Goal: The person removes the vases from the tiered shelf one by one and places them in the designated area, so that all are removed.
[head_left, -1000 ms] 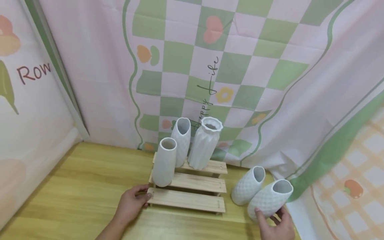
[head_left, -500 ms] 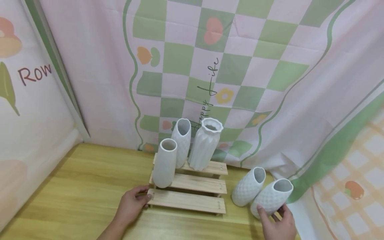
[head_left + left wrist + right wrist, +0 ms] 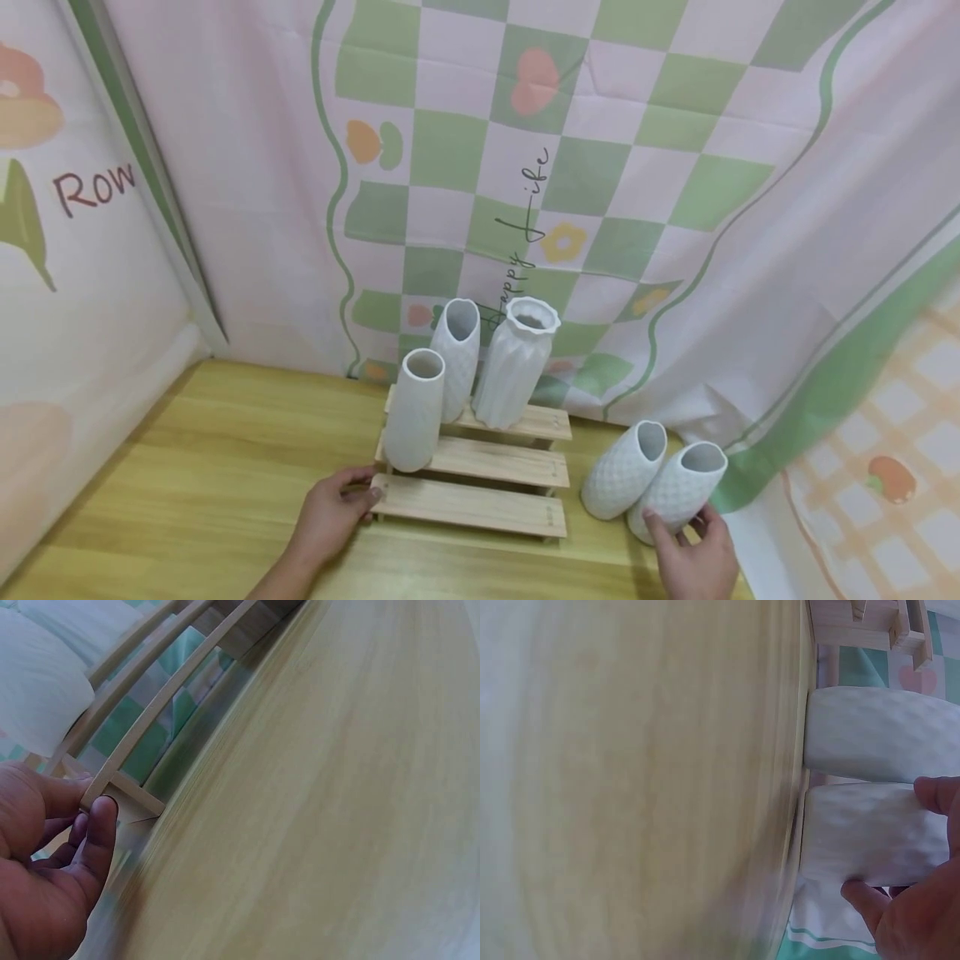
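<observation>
Our right hand (image 3: 697,560) grips the outer vase (image 3: 678,493) between thumb and fingers, probably to steady it; our left hand (image 3: 327,515) pinches the end of the stepped rack (image 3: 495,462), seemingly bracing it.

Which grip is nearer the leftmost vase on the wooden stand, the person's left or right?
Left. The left grip holds the left end of the lowest step, front-left of the leftmost vase; the right grip is right of the stand, holding the rightmost vase.

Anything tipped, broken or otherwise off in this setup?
Nothing stands out: no visible spill or damage. The two white vases right of the wooden stand lean in the head view but look upright from the right wrist, so that's probably lens perspective.
</observation>
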The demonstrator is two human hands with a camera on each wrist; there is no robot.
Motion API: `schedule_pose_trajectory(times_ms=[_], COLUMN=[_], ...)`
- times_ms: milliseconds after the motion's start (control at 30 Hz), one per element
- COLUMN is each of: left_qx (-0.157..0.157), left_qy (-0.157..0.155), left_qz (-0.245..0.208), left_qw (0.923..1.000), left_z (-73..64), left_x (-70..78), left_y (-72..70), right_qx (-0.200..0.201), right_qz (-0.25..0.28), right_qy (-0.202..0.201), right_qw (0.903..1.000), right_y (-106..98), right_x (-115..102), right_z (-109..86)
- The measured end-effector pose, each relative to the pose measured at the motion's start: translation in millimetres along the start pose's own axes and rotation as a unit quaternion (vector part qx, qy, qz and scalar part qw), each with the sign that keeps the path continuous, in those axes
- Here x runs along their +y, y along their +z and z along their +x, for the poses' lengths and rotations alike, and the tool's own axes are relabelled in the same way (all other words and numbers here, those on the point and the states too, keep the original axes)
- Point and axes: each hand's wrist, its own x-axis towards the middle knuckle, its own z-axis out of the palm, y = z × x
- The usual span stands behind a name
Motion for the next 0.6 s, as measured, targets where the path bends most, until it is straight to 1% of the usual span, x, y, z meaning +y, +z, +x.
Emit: schedule_pose_trajectory(times_ms=[133,200,400,600], left_qx=[0.001,0.001,0.002,0.002], left_qy=[-0.003,0.0,0.001,0.0], left_qz=[0.006,0.007,0.006,0.003], left_qw=[1.0,1.0,1.0,1.0], left_z=[0.9,0.3,0.5,0.2], left_x=[-0.1,-0.3,0.8,0.4], left_y=[0.2,0.2,0.7,0.5], right_qx=[-0.007,-0.012,-0.029,-0.045], right_qz=[0.004,0.007,-0.004,-0.008], right_qy=[-0.003,-0.002,0.011,0.012], right_qw=[1.0,0.9999,0.9995,0.9989], right_y=[1.6,1.8,-0.2,-3.7], right_x=[2.0,2.4,1.6,-0.5], right_z=[4.2,5.4,10.2,9.3])
